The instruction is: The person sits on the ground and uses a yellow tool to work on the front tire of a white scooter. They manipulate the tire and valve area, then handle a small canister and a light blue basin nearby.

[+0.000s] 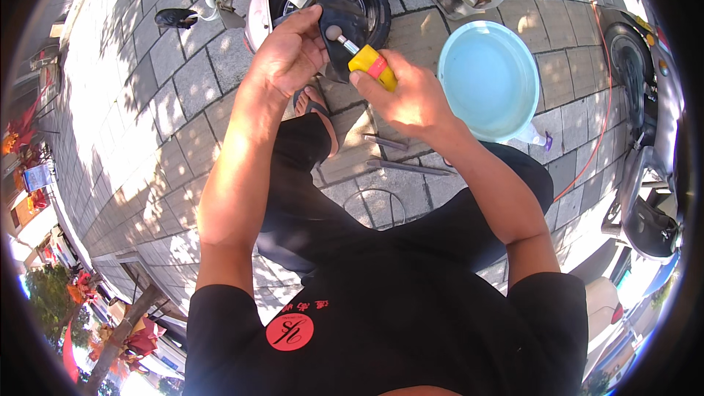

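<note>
My left hand [293, 51] grips a limp black rubber inner tube [343, 0], thumb on top, and holds it up in front of a scooter wheel [378, 11]. In my right hand [414, 99] is a small yellow handheld rotary grinder [363, 60] with a red band. Its metal shaft ends in a rounded grinding tip [334, 33], which lies over the tube's surface close to my left fingers. Whether the tip presses on the rubber or spins, I cannot tell. The fingers under the tube are partly hidden.
A light-blue basin of water [442, 73] stands to the right. Beyond it is a translucent container [449, 6] with odds and ends. Two metal bars [411, 167] lie on the paving between my legs. An orange cable [606, 103] runs along the right, near another scooter [645, 205].
</note>
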`<action>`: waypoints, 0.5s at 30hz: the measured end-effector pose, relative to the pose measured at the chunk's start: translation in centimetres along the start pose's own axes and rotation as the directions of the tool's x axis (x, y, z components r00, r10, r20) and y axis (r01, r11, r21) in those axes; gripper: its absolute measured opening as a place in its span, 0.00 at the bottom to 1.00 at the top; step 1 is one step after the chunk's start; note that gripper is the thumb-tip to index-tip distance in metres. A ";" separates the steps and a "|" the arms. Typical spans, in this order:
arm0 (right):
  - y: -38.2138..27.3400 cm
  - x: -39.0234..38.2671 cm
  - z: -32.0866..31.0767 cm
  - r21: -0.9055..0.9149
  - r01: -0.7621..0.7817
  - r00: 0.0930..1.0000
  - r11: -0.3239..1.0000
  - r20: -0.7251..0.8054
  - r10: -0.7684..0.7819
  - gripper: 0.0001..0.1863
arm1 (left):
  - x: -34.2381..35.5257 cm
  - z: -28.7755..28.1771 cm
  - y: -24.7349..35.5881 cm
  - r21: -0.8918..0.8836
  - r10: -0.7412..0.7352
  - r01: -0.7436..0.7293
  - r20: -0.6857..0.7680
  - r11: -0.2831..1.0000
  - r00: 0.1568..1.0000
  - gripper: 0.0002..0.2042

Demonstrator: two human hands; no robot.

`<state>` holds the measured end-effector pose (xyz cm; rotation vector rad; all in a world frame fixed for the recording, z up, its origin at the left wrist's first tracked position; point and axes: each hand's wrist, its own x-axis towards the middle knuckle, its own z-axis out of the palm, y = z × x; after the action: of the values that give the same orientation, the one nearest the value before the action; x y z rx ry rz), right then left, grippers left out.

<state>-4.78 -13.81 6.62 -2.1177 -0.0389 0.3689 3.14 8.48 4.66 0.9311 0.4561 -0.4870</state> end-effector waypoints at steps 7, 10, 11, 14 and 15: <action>0.0 0.1 0.0 -0.041 0.002 1.000 0.999 0.018 -0.001 0.31 | 0.8 -1.2 -0.3 -0.031 0.011 -0.009 0.061 0.999 0.998 0.15; 0.4 -0.3 -0.6 -0.015 -0.036 0.999 0.999 -0.002 0.036 0.30 | 0.7 -1.3 0.0 -0.074 -0.014 0.018 0.058 0.997 0.998 0.15; 0.6 -0.4 -0.7 -0.015 -0.031 0.999 0.999 0.015 0.031 0.30 | 0.8 -1.4 0.1 -0.082 -0.012 0.019 0.089 0.996 0.996 0.15; 0.7 -0.9 -0.4 -0.003 0.022 0.999 1.000 0.032 -0.021 0.29 | 0.8 -0.9 0.0 -0.052 0.008 -0.004 0.073 0.999 0.997 0.17; 0.6 -0.8 -0.7 -0.001 -0.006 1.000 1.000 0.031 0.006 0.29 | 0.7 -0.7 0.0 -0.049 0.005 -0.003 0.048 0.999 0.999 0.17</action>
<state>-5.46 -14.82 6.68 -2.1134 -0.0505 0.4050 3.55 8.93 3.89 0.8713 0.4207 -0.4917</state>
